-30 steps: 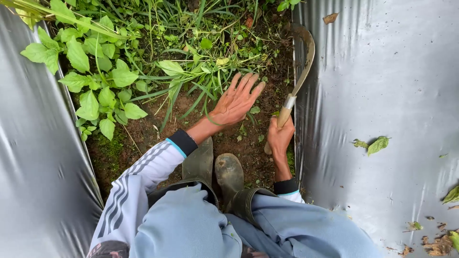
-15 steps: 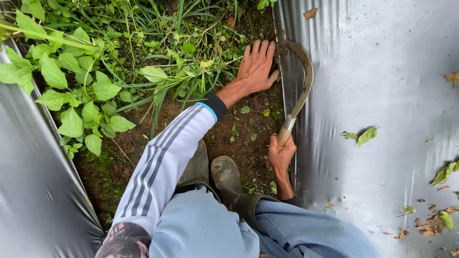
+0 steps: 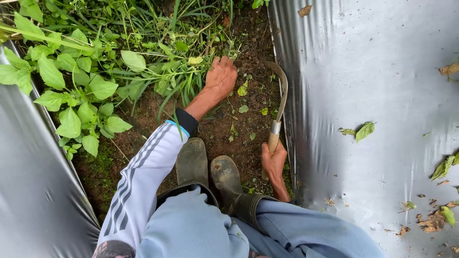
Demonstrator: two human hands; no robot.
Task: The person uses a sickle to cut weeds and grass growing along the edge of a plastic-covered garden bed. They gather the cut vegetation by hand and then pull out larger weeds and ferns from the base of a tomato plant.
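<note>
The left hand, fingers curled, grips a clump of thin green grass weeds at upper centre; soft, light stems, best held low near the soil. The right hand is closed on the wooden handle of a curved metal sickle, stiff and sharp-edged, right of centre.

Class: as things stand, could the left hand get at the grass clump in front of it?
Probably yes: the left hand already rests at the base of the grass, with nothing between them.
</note>
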